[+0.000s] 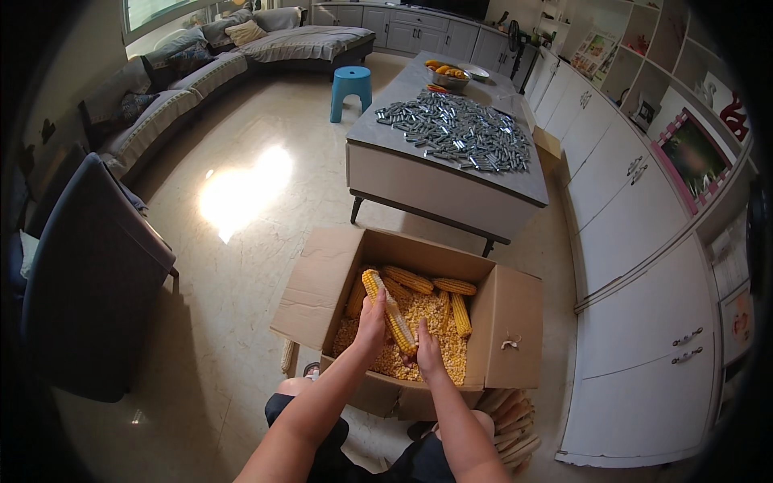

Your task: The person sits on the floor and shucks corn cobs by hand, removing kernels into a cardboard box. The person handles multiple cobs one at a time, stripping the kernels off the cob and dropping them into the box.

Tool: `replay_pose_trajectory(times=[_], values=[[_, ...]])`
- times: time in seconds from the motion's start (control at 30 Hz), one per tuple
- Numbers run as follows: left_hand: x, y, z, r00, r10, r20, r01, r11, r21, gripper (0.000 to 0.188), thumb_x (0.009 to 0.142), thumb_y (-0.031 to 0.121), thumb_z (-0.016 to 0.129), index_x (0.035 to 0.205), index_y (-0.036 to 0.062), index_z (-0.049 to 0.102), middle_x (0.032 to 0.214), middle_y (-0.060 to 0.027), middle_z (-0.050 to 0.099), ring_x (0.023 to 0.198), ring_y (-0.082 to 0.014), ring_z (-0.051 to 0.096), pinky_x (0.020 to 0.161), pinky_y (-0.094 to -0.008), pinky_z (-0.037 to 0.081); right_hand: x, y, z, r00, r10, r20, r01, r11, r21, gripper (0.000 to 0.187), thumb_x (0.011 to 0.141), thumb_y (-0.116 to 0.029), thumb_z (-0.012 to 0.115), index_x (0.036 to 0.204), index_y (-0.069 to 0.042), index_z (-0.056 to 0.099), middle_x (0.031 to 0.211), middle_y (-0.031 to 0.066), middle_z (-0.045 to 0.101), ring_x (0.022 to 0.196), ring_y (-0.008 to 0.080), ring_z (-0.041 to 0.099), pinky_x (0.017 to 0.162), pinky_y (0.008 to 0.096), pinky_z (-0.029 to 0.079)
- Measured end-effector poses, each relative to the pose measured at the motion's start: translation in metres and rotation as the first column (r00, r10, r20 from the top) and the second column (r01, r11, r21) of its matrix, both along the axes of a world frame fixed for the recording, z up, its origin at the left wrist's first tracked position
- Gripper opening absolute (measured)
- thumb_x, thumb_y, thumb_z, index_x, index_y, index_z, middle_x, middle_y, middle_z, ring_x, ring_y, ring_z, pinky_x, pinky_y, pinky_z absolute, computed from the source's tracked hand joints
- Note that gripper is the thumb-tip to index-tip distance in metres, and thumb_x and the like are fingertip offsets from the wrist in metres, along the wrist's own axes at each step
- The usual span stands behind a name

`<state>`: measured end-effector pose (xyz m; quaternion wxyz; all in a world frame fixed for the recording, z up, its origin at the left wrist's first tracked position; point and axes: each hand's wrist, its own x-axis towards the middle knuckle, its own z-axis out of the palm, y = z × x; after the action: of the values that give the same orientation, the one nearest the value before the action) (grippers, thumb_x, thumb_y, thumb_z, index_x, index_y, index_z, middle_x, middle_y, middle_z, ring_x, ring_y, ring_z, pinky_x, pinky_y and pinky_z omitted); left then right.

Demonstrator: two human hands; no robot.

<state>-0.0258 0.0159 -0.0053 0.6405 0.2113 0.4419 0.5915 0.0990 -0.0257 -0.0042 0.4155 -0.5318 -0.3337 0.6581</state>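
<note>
Above an open cardboard box (515, 330) I hold a yellow corn cob (392, 310) at a slant. A pale strip without kernels runs along its length. My left hand (371, 324) is closed round the cob's middle from the left. At its lower end my right hand (428, 354) grips it, thumb upright; its other fingers are partly hidden. Loose corn kernels (439, 342) cover the bottom of the box. Several whole cobs, among them one corn cob (408, 279) at the far wall and another corn cob (460, 315) at the right, lie on the kernels.
Stripped cobs (515, 423) are piled on the floor right of the box. Beyond it stands a grey table (366, 129) with many small metallic cylinders (463, 129) and a bowl of corn (447, 76). A blue stool (351, 88), dark chair (97, 274) and white cabinets (636, 354) surround the area.
</note>
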Motion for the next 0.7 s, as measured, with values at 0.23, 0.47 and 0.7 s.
replay_pose_trajectory(times=[0.23,0.47,0.7], values=[[0.001,0.001,0.007,1.000,0.015,0.007,-0.015,0.999,-0.033,0.035,0.090,0.041,0.046,0.099,0.0081,0.042,0.087,-0.0032,0.047,0.077,-0.0114,0.045,0.067,-0.0271,0.041,-0.006,-0.002,-0.001,0.958,0.013,0.286,-0.082,0.970,0.229,0.050,0.090,-0.048,0.037,0.080,-0.002,0.055,0.053,0.0011,0.047,0.039,0.0092,0.043,0.035,0.0227,0.032],[0.004,-0.002,0.002,0.997,-0.076,-0.021,0.077,0.993,0.093,0.037,0.092,0.039,0.043,0.108,0.0063,0.041,0.092,-0.0026,0.046,0.083,-0.0104,0.043,0.073,-0.0258,0.038,0.004,0.000,0.001,0.968,-0.061,0.245,0.080,0.995,-0.066,0.061,0.087,-0.055,0.038,0.082,0.002,0.057,0.065,0.0039,0.050,0.057,0.0124,0.048,0.053,0.0274,0.041],[0.012,-0.009,-0.003,0.976,-0.185,-0.114,0.197,0.974,0.109,0.037,0.091,0.039,0.043,0.112,0.0085,0.041,0.092,-0.0035,0.051,0.082,-0.0119,0.049,0.073,-0.0275,0.044,0.014,0.011,-0.020,0.946,-0.039,0.321,0.033,0.999,0.026,0.074,0.085,-0.062,0.030,0.100,0.005,0.057,0.091,0.0148,0.061,0.085,0.0246,0.058,0.075,0.0337,0.044]])
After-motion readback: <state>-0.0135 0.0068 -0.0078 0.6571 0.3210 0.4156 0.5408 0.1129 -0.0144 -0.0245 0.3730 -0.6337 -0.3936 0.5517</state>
